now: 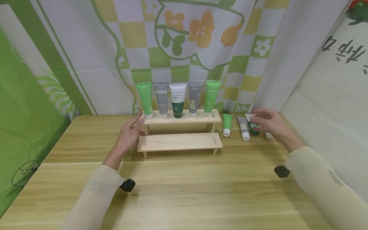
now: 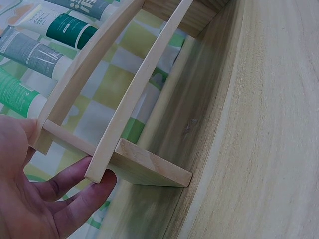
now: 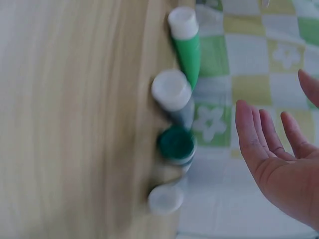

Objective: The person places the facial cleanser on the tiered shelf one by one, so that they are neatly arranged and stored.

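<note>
A two-tier wooden stand (image 1: 178, 142) bears several upright squeeze tubes, cap down, on its upper step. My left hand (image 1: 128, 131) holds the stand's left end; in the left wrist view its fingers (image 2: 82, 199) touch the lower step's end, with the thumb by the upper step. To the right, my right hand (image 1: 271, 123) hovers over lying tubes with its fingers apart, holding nothing in the right wrist view. Under or beside it lie a white-and-dark-green tube (image 1: 254, 130), a grey tube (image 1: 243, 127) and a mostly hidden white-capped tube (image 1: 268, 135).
A small green tube (image 1: 227, 124) lies just right of the stand. On the upper step, a white-and-green tube (image 1: 178, 100) stands between grey and bright green ones. A patterned curtain (image 1: 184, 64) hangs behind the wooden table (image 1: 195, 191); a white cloth wall borders the right.
</note>
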Tool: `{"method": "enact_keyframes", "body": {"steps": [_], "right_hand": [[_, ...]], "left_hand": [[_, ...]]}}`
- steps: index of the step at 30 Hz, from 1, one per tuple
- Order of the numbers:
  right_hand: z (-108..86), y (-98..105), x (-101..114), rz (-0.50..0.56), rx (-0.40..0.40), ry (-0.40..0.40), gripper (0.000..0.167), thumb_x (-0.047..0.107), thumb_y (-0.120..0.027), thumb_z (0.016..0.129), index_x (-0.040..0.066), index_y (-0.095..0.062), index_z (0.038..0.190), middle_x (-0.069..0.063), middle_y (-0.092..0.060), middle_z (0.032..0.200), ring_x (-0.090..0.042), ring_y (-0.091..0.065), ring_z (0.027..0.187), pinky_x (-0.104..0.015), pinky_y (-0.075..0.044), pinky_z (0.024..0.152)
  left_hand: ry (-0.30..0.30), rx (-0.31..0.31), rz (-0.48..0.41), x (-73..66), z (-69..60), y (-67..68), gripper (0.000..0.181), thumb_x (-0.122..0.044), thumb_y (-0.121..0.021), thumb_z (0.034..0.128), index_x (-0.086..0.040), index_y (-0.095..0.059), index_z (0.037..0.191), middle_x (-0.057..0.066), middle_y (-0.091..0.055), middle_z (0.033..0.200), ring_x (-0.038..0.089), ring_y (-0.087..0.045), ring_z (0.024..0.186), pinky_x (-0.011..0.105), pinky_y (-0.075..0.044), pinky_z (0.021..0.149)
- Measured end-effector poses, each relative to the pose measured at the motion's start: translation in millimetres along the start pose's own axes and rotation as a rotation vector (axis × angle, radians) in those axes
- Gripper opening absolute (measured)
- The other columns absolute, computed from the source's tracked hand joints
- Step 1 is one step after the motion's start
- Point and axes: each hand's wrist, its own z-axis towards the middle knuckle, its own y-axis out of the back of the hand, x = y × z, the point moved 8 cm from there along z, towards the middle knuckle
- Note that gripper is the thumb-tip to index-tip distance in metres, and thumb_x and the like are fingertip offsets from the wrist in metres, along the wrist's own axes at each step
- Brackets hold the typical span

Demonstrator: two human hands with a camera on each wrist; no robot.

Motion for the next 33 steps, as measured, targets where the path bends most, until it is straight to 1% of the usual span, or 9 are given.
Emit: {"method": "enact_keyframes", "body": {"steps": [5, 8, 10, 12, 17, 19, 24, 29, 33], "right_hand": [[-5.6, 17.3, -20.8, 0.070, -0.007, -0.059, 0.069, 0.019, -0.061, 0.102, -0.013, -0.022, 0.150, 0.008, -0.064, 0.106, -0.005, -0.066, 0.092, -0.031, -0.059, 0.084], [-8.4, 26.7, -33.1, 0.135, -0.012, -0.101, 0.054, 0.015, -0.061, 0.102, -0.007, -0.033, 0.143, 0.014, -0.067, 0.098, -0.006, -0.067, 0.089, -0.028, -0.059, 0.080], [-9.7, 33.8, -40.6, 0.201, -0.023, -0.121, 0.042, 0.012, -0.061, 0.102, -0.001, -0.040, 0.135, 0.013, -0.069, 0.096, -0.007, -0.068, 0.088, -0.030, -0.060, 0.080], [-10.2, 41.4, -47.8, 0.253, -0.038, -0.142, 0.037, 0.010, -0.062, 0.101, 0.002, -0.042, 0.131, 0.011, -0.070, 0.094, -0.008, -0.069, 0.087, -0.031, -0.060, 0.081], [-8.8, 56.5, -64.0, 0.310, -0.057, -0.194, 0.058, 0.009, -0.061, 0.101, -0.009, -0.029, 0.146, 0.008, -0.071, 0.090, -0.007, -0.069, 0.085, -0.030, -0.059, 0.082], [-7.2, 61.1, -70.2, 0.307, -0.064, -0.216, 0.062, 0.010, -0.061, 0.102, -0.010, -0.025, 0.148, 0.008, -0.072, 0.088, -0.008, -0.069, 0.084, -0.029, -0.059, 0.082], [-0.9, 68.2, -78.5, 0.253, -0.074, -0.252, 0.058, 0.012, -0.063, 0.101, -0.007, -0.030, 0.145, 0.009, -0.071, 0.088, -0.009, -0.070, 0.084, -0.029, -0.059, 0.082], [3.9, 73.1, -83.0, 0.106, -0.064, -0.295, 0.068, 0.017, -0.062, 0.102, -0.014, -0.023, 0.149, 0.013, -0.068, 0.088, -0.005, -0.066, 0.084, -0.028, -0.058, 0.085], [7.3, 81.7, -91.9, -0.032, -0.067, -0.327, 0.073, 0.018, -0.058, 0.103, -0.017, -0.016, 0.151, 0.009, -0.064, 0.088, -0.004, -0.063, 0.083, -0.028, -0.058, 0.085]], "left_hand": [[0.006, -0.001, 0.003, 1.3, -0.6, 0.5, 0.061, -0.061, -0.041, 0.1020, -0.041, -0.027, 0.158, 0.030, -0.064, 0.116, 0.032, -0.062, 0.089, 0.039, -0.057, 0.051], [0.013, -0.001, 0.004, 1.0, -0.7, 0.4, 0.060, -0.060, -0.041, 0.1027, -0.041, -0.027, 0.158, 0.030, -0.064, 0.114, 0.031, -0.062, 0.088, 0.039, -0.058, 0.051], [0.017, -0.002, 0.002, 0.7, -0.8, 0.1, 0.060, -0.059, -0.041, 0.1030, -0.040, -0.027, 0.158, 0.030, -0.064, 0.113, 0.031, -0.063, 0.087, 0.039, -0.058, 0.051], [0.020, -0.002, 0.000, 0.6, -0.9, -0.2, 0.060, -0.059, -0.041, 0.1031, -0.040, -0.027, 0.158, 0.031, -0.064, 0.114, 0.031, -0.063, 0.086, 0.040, -0.058, 0.052], [0.024, -0.003, -0.003, 1.0, -0.7, -0.4, 0.060, -0.060, -0.041, 0.1023, -0.042, -0.027, 0.157, 0.031, -0.063, 0.116, 0.032, -0.063, 0.088, 0.039, -0.058, 0.052], [0.025, -0.004, -0.004, 1.7, -0.7, 0.3, 0.059, -0.061, -0.041, 0.1022, -0.043, -0.027, 0.157, 0.030, -0.063, 0.117, 0.031, -0.063, 0.088, 0.038, -0.057, 0.052], [0.035, -0.009, -0.005, 4.2, -1.7, 3.8, 0.059, -0.060, -0.042, 0.1025, -0.043, -0.027, 0.157, 0.029, -0.064, 0.115, 0.030, -0.063, 0.087, 0.038, -0.057, 0.051], [0.042, -0.008, -0.009, 5.3, -0.9, 4.6, 0.060, -0.061, -0.042, 0.1016, -0.043, -0.027, 0.157, 0.029, -0.064, 0.116, 0.031, -0.062, 0.089, 0.040, -0.059, 0.055], [0.047, 0.001, -0.017, 3.7, 1.4, 1.0, 0.060, -0.061, -0.043, 0.1011, -0.045, -0.027, 0.157, 0.028, -0.063, 0.116, 0.031, -0.061, 0.090, 0.042, -0.059, 0.056]]}}
